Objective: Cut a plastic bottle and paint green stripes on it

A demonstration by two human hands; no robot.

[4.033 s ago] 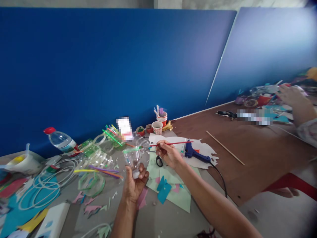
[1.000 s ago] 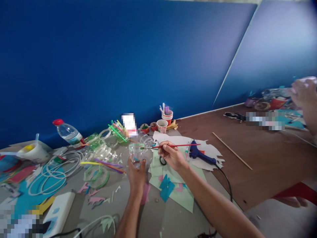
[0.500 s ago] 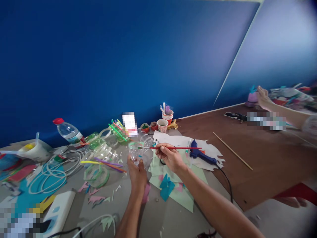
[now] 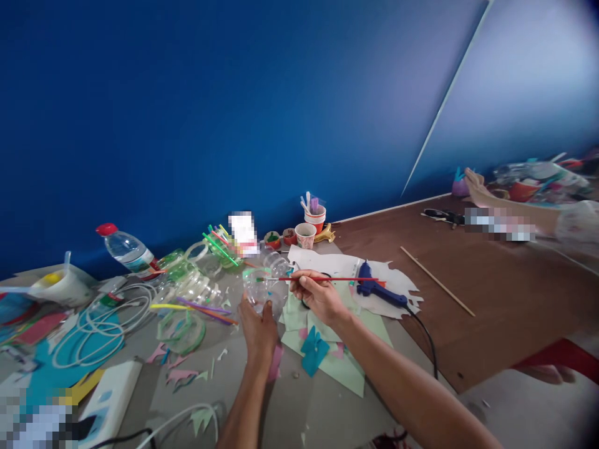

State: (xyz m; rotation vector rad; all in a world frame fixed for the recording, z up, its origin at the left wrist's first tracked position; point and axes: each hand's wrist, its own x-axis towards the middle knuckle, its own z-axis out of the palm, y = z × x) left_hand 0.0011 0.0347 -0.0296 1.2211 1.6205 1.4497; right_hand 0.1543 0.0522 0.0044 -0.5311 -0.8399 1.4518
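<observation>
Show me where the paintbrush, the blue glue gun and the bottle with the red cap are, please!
Paintbrush [image 4: 349, 279]: head view, on its red handle.
Blue glue gun [image 4: 387, 294]: head view, on its handle.
Red-capped plastic bottle [image 4: 124, 248]: head view, on its clear side.

left hand [image 4: 260, 327]: upright, curled in grip | right hand [image 4: 318, 299]: pinching | forearms [image 4: 397, 371]: angled inward

A broad blue panel [image 4: 210, 112] backs the worktop [image 4: 292, 415], grey below the panel's middle and brown toward its right edge. Beyond that edge's pale strip [image 4: 438, 115], a second blue panel [image 4: 528, 81] catches whitish light.
</observation>
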